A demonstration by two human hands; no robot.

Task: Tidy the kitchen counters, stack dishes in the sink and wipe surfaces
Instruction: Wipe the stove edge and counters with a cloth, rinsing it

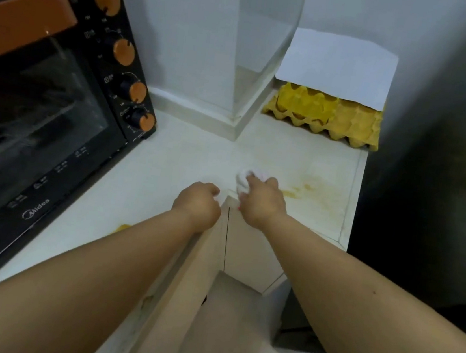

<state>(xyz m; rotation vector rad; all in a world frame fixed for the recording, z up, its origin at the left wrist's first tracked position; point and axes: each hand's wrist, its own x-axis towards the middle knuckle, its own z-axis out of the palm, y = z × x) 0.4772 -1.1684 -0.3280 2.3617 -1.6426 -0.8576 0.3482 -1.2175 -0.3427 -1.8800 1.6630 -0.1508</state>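
R hand (264,202) grips rag (244,179).

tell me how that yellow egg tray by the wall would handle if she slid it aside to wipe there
The egg tray looks like moulded pulp, so probably light and easy to slide. The white card lying loose on top may slip off. Whether eggs sit underneath is hidden, so treat it as fragile.

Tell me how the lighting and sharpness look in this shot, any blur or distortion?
Head view: dim, bluish light; the right side falls into deep shadow. Wide-angle bending curves the oven and stretches the forearms. The right hand gripping the white cloth is slightly soft, and the oven's glass door shows faint glare.
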